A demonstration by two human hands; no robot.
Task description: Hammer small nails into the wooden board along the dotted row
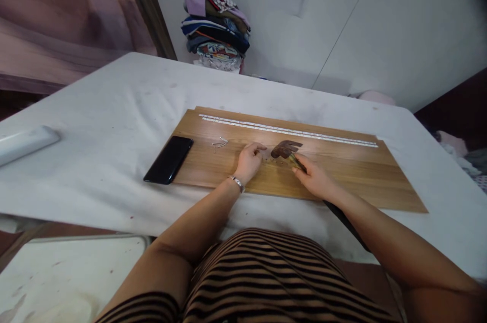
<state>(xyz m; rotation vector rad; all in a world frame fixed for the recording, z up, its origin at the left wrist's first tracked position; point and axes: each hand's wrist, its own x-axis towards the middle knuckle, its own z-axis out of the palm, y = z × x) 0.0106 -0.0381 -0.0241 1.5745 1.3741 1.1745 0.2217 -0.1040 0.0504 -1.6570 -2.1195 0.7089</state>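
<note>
A wooden board (pixel 342 171) lies on the white-covered table. My right hand (pixel 312 177) is wrapped round a claw hammer (pixel 287 149), whose rusty head hangs over the board's middle and whose dark handle runs back under my forearm. Left of the hammer head, my left hand (pixel 251 158) is low over the board, thumb and forefinger pinched together; what they hold is too small to make out. Several tiny nails (pixel 281 162) stand in a row below the hammer head. Loose nails (pixel 220 143) lie on the board farther left.
A black phone (pixel 169 159) rests over the board's left end. Two white measuring strips (pixel 289 130) run along its far edge. At far left lies a white roll (pixel 28 143). Folded cloths (pixel 216 24) are stacked behind the table, against the wall.
</note>
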